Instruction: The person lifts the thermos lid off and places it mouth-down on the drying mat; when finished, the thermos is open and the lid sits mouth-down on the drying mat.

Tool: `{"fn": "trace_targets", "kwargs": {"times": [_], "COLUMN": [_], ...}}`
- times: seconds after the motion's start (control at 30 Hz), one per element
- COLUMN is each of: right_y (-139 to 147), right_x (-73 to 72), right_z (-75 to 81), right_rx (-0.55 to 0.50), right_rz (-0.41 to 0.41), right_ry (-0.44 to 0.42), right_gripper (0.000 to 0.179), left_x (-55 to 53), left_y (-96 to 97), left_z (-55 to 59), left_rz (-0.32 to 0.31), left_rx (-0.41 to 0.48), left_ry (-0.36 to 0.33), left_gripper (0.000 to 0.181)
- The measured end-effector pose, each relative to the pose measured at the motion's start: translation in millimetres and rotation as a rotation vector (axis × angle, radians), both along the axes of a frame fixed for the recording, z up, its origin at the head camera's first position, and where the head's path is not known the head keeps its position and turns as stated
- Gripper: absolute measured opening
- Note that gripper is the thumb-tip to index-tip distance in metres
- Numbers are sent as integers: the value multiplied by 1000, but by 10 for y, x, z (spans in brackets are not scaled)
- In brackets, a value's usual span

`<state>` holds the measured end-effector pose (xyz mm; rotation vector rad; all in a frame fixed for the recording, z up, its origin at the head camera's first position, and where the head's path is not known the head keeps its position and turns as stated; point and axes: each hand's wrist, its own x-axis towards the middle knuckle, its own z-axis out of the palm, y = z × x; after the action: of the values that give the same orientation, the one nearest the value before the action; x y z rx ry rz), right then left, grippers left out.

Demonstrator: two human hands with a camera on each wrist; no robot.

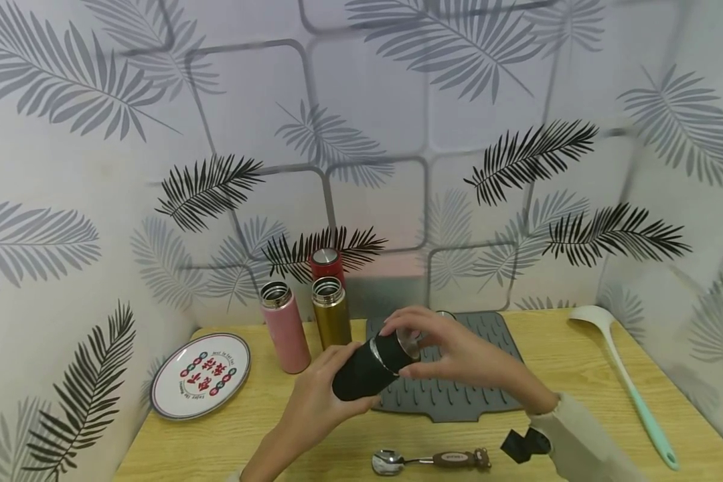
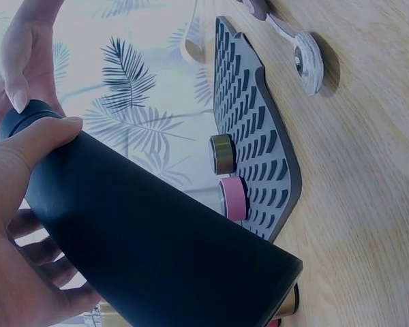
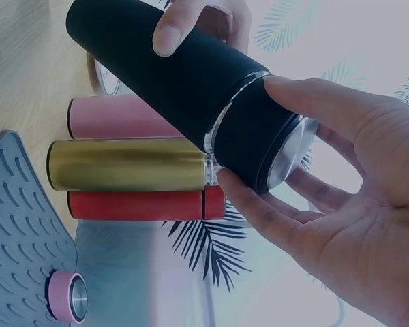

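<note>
Over table (image 1: 193,448) | left hand (image 1: 322,387) grips black bottle (image 1: 361,373), right hand (image 1: 448,343) its lid (image 3: 253,133) | spoon (image 1: 452,459) clears mat edge (image 1: 458,413)

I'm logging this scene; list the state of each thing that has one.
Black flask: tilted, black lid on.
Pink flask: upright, open.
Gold flask: upright, open.
Red flask: upright, closed.
Pink lid: off, on mat.
Gold lid: off, on mat.
Spoon: lying on table.
Ladle: lying on table.
Plate: printed face showing.
Left hand: holding black flask.
Right hand: holding black lid.
</note>
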<state>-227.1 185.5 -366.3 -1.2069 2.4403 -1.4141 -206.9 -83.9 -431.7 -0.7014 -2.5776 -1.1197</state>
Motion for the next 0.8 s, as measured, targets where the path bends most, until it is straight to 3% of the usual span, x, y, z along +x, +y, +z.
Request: {"fn": "trace_targets", "kwargs": {"times": [0.13,0.27,0.37,0.5,0.7,0.8], "right_y": [12,71,162,309,504,614], "right_x": [4,8,0,-50,-226,-321], "right_z": [8,56,111,122,-106,-261], "right_rx": [-2,6,16,46,115,156], "right_rz": [-6,-10,-21,-69,-200,-273], "right_ry": [2,22,41,58,42,20], "right_gripper": [53,53,54,57,58,59], "left_x": [-9,-36,-58,-92,-150,-190], "left_y": [3,-26,-75,-168,-364,-485], "left_z": [-1,-14,-12,9,71,98], "left_rz": [-3,-4,25,71,130,195], "left_rx": [7,20,51,113,231,254], "left_ry": [-6,-56,-96,-85,-56,-23], "left_gripper": [78,78,80,83,82,82]}}
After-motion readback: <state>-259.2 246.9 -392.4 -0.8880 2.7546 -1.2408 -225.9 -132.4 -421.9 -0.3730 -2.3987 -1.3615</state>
